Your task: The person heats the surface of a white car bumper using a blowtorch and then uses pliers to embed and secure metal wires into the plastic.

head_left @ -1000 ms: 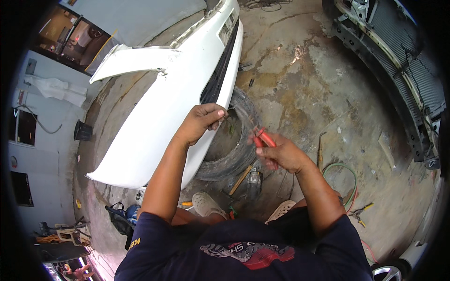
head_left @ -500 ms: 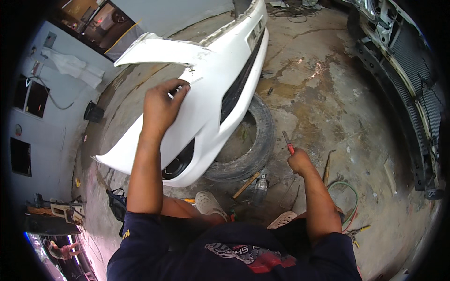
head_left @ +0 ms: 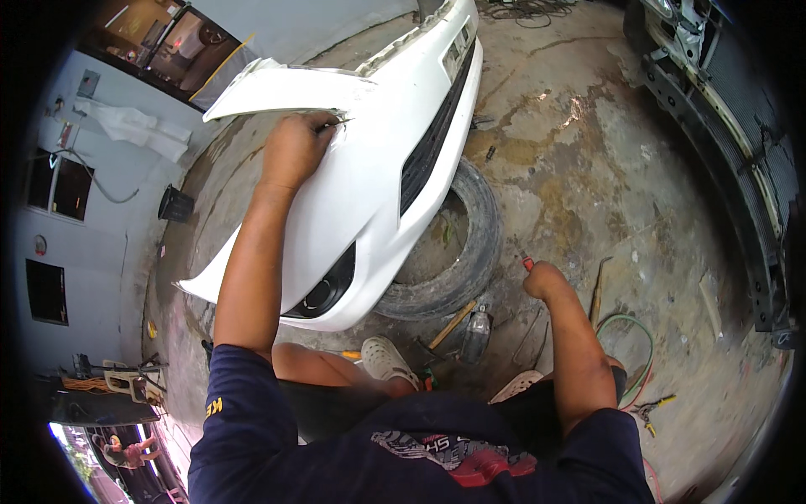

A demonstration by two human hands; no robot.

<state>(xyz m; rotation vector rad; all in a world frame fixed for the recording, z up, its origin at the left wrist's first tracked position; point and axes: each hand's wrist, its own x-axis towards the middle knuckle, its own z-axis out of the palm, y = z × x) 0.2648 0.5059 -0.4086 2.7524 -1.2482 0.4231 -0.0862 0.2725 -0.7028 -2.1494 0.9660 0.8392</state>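
Note:
A large white car bumper (head_left: 327, 210) lies at an angle over a worn tyre (head_left: 462, 269). My left hand (head_left: 294, 147) is at a damaged spot (head_left: 342, 118) below the bumper's upper arm, fingers pinched on something thin, too small to make out. Down to the right, beside the tyre, my right hand (head_left: 546, 279) is closed round red-handled pliers (head_left: 526, 261), their metal tip pointing up and away from me.
At right stands a car's exposed front end (head_left: 714, 151). Around my feet lie a wooden-handled hammer (head_left: 453, 323), a bottle (head_left: 477, 334), yellow-handled pliers (head_left: 655, 407) and hoses (head_left: 645, 336). A black bucket (head_left: 175, 203) is by the left wall; a doorway (head_left: 147, 42) is behind.
My left hand has moved up and forward along the bumper to the damaged spot. My right hand, with the pliers, has shifted right, away from the left one. The view has shifted slightly.

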